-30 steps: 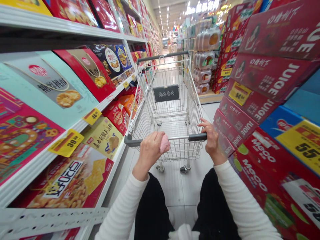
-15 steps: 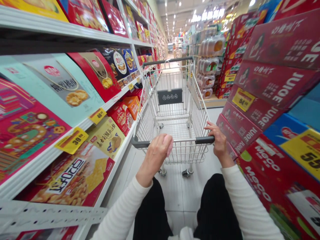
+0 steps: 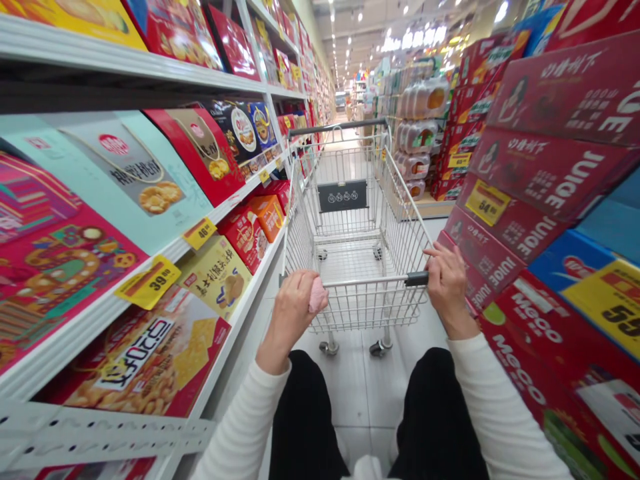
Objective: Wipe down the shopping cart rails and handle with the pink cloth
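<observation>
In front of me stands an unloaded wire shopping cart point(image 3: 350, 230), its handle bar point(image 3: 370, 281) towards me. My left hand point(image 3: 293, 310) is closed at the handle's left end, covering most of the dark grip there. A small pink, crumpled-looking piece point(image 3: 318, 295) shows at the thumb side of that hand; what it is I cannot make out. At the opposite end, my right hand point(image 3: 447, 287) is curled round the right corner, beside the dark grip point(image 3: 417, 279), with its fingers on the cart's top rim.
Shelves point(image 3: 200, 233) of boxed biscuits and gift packs run close along the left. Stacked red drink cartons point(image 3: 545, 160) rise close on the right, with shrink-wrapped bottle packs point(image 3: 417, 133) farther along. A tiled aisle floor point(image 3: 350, 380) leads ahead.
My left hand has slid left along the handle to its end, and the pink piece shows more plainly. My right hand and the cart's near end have shifted slightly right in view.
</observation>
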### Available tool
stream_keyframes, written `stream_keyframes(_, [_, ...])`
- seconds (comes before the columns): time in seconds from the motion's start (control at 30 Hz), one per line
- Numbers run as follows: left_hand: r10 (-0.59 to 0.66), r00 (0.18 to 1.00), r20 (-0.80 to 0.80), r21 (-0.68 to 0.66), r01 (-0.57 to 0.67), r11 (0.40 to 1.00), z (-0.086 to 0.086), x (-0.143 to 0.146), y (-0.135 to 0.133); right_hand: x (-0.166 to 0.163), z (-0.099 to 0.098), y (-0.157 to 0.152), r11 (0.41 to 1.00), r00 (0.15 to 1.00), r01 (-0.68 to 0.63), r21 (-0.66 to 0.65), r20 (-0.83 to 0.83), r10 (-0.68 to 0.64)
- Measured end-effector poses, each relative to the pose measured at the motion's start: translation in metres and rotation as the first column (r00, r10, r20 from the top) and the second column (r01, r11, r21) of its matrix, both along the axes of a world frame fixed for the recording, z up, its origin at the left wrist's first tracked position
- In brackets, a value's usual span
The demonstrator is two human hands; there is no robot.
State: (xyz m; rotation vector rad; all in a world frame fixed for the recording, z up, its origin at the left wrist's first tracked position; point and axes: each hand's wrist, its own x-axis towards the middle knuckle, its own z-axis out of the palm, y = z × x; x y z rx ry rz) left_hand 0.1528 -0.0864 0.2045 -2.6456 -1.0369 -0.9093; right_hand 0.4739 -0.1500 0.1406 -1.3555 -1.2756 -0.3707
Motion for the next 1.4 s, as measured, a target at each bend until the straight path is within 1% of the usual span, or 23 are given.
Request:
stream_keyframes(0.03, [-0.01, 1.0, -0.007, 0.004, 0.01, 1.0, -0.001, 0.008, -0.002, -0.01, 0.003, -0.001, 0.995, 0.994, 0.089, -0.034, 0.072, -0.086])
stream_keyframes(0.07, [-0.021, 1.0, -0.017, 0.007, 0.022, 1.0, -0.002, 0.017, -0.004, -0.022, 0.006, -0.001, 0.988, 0.981, 0.145, -0.061, 0.136, -0.136])
stream_keyframes(0.13, [-0.051, 0.998, -0.033, 0.005, 0.051, 0.999, -0.003, 0.034, -0.007, -0.048, 0.008, -0.001, 0.986, 0.962, 0.124, -0.114, 0.256, -0.092])
stream_keyframes(0.17, [-0.071, 0.997, -0.038, 0.002, 0.072, 0.997, -0.003, 0.041, -0.008, -0.06, 0.009, 0.0, 0.985, 0.954, 0.119, -0.127, 0.29, -0.078])
stream_keyframes(0.23, [-0.122, 0.992, -0.037, 0.001, 0.123, 0.992, -0.003, 0.049, -0.009, -0.075, 0.007, 0.003, 0.984, 0.949, 0.133, -0.12, 0.3, -0.092])
stream_keyframes(0.27, [-0.153, 0.988, -0.034, 0.002, 0.153, 0.988, -0.003, 0.049, -0.009, -0.077, 0.006, 0.004, 0.985, 0.948, 0.127, -0.121, 0.307, -0.084])
stream_keyframes(0.33, [-0.211, 0.977, -0.022, 0.007, 0.211, 0.977, -0.002, 0.041, -0.007, -0.074, 0.006, 0.006, 0.989, 0.943, 0.09, -0.119, 0.33, -0.046])
stream_keyframes(0.4, [-0.231, 0.973, 0.006, 0.013, 0.231, 0.973, -0.003, 0.026, -0.004, -0.064, 0.006, 0.007, 0.993, 0.935, 0.048, -0.108, 0.355, -0.007])
stream_keyframes(0.53, [-0.173, 0.98, 0.101, 0.017, 0.172, 0.985, -0.007, -0.012, 0.003, -0.053, 0.008, 0.008, 0.998, 0.939, 0.022, -0.057, 0.343, -0.001])
stream_keyframes(0.63, [-0.179, 0.97, 0.163, 0.007, 0.18, 0.984, -0.01, -0.027, 0.007, -0.055, 0.007, 0.009, 0.999, 0.949, 0.015, -0.045, 0.315, 0.0])
stream_keyframes(0.73, [-0.172, 0.962, 0.21, -0.013, 0.179, 0.984, -0.012, -0.024, 0.008, -0.056, 0.007, 0.009, 0.999, 0.949, 0.035, -0.039, 0.315, -0.021])
stream_keyframes(0.8, [-0.172, 0.967, 0.189, -0.002, 0.176, 0.984, -0.012, -0.015, 0.008, -0.056, 0.007, 0.009, 0.998, 0.945, 0.052, -0.033, 0.326, -0.039])
stream_keyframes(0.9, [-0.266, 0.958, 0.109, 0.036, 0.264, 0.964, -0.008, -0.004, 0.01, -0.052, 0.006, 0.009, 0.999, 0.942, 0.05, -0.016, 0.334, -0.042])
stream_keyframes(0.97, [-0.331, 0.939, 0.088, -0.002, 0.333, 0.943, -0.001, -0.002, 0.015, -0.049, 0.006, 0.009, 0.999, 0.941, 0.048, -0.016, 0.337, -0.04])
stream_keyframes(1.0, [-0.358, 0.929, 0.092, -0.046, 0.363, 0.931, 0.003, -0.003, 0.018, -0.048, 0.006, 0.008, 0.999, 0.94, 0.049, -0.02, 0.338, -0.039])
stream_keyframes(1.03, [-0.381, 0.919, 0.1, -0.105, 0.391, 0.914, 0.007, -0.005, 0.022, -0.048, 0.006, 0.008, 0.998, 0.94, 0.05, -0.027, 0.338, -0.038])
stream_keyframes(1.13, [-0.451, 0.883, 0.13, -0.272, 0.469, 0.84, 0.02, -0.012, 0.036, -0.047, 0.005, 0.008, 0.998, 0.94, 0.055, -0.04, 0.338, -0.038])
stream_keyframes(1.2, [-0.462, 0.875, 0.146, -0.331, 0.483, 0.811, 0.026, -0.014, 0.047, -0.047, 0.004, 0.009, 0.998, 0.94, 0.057, -0.037, 0.339, -0.041])
stream_keyframes(1.27, [-0.463, 0.87, 0.171, -0.355, 0.493, 0.795, 0.029, -0.014, 0.058, -0.047, 0.004, 0.01, 0.998, 0.941, 0.049, -0.028, 0.335, -0.037])
stream_keyframes(1.33, [-0.462, 0.863, 0.207, -0.375, 0.506, 0.777, 0.029, -0.013, 0.071, -0.046, 0.003, 0.01, 0.999, 0.948, 0.026, -0.023, 0.318, -0.017])
stream_keyframes(1.4, [-0.417, 0.867, 0.273, -0.386, 0.496, 0.778, 0.026, -0.013, 0.084, -0.045, 0.003, 0.01, 1.0, 0.956, 0.003, -0.031, 0.294, 0.006])
